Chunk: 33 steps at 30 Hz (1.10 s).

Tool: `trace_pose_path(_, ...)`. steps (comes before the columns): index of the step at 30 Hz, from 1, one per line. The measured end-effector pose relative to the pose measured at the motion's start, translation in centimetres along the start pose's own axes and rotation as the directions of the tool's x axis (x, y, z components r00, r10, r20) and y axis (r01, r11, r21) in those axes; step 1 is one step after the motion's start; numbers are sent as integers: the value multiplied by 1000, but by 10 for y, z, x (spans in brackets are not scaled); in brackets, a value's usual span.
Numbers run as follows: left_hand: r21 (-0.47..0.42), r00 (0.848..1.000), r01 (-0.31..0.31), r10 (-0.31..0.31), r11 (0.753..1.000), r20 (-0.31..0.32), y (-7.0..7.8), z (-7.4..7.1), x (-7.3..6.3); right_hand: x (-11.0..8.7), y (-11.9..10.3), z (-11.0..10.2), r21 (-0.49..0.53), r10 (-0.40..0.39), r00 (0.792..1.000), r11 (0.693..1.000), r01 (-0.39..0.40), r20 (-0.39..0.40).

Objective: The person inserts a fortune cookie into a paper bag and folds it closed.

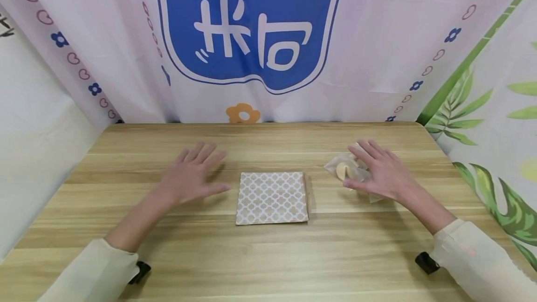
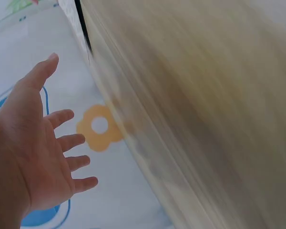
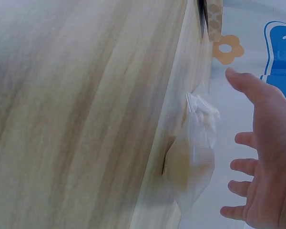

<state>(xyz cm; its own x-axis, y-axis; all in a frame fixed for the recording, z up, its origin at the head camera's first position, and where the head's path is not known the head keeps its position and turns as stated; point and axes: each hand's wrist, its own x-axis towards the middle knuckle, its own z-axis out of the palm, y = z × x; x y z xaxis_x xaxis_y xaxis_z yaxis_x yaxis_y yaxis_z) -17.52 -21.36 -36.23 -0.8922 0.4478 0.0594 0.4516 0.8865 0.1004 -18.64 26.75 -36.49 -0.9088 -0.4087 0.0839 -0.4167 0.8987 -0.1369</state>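
A flat, folded piece with a beige and white lattice pattern [image 1: 271,198] lies on the wooden table [image 1: 268,260] between the hands; its brown right edge shows, but whether it is paper or cloth I cannot tell. My left hand [image 1: 190,174] is spread above the table to its left, holding nothing. On the other side my right hand [image 1: 383,174] hovers with fingers spread, partly covering a clear plastic bag [image 3: 200,148]. Inside that bag is something pale and yellowish, round at one end [image 1: 343,170]. In the right wrist view the hand and bag are apart.
A printed curtain [image 1: 369,50] with a blue sign and an orange flower [image 1: 243,113] hangs behind the table's far edge. Leaf-patterned fabric [image 1: 482,153] hangs on the right, and a pale sheet [image 1: 37,129] on the left. Black straps sit at both sleeves.
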Motion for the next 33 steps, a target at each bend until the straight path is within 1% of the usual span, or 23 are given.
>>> trace_pose_path(5, -15, 998, -64, 64, 998, 6, 15, 3, 9, 3, 1, 0, -18, -43, 998, 999, 43, -42)
trace_pose_path(9, -31, 994, -106, 106, 994, 7, 25, 5, 15, 6, 2, -3, -4, -46, 997, 999, 46, -65)
trace_pose_path(11, -46, 991, -131, 131, 990, 4, 29, 6, 18, 8, 2, -5, 9, -39, 997, 999, 40, -66)
trace_pose_path(16, -96, 981, -196, 196, 976, 0, 41, 8, 23, 11, 1, -7, 42, -34, 999, 998, 36, -38)
trace_pose_path(18, -114, 976, -214, 216, 970, 6, 46, 9, 25, 12, 1, -8, 53, -25, 999, 998, 27, -35)
trace_pose_path(22, -150, 972, -224, 232, 963, 40, 53, 10, 28, 17, 5, -9, 74, -4, 999, 997, 7, -48)
trace_pose_path(27, -164, 970, -213, 228, 963, 83, 58, 11, 30, 21, 18, -11, 110, 14, 1000, 994, -11, -26)
trace_pose_path(33, -163, 964, -225, 243, 961, 103, 61, 12, 32, 28, 33, -11, 177, 21, 1000, 984, -24, 19)
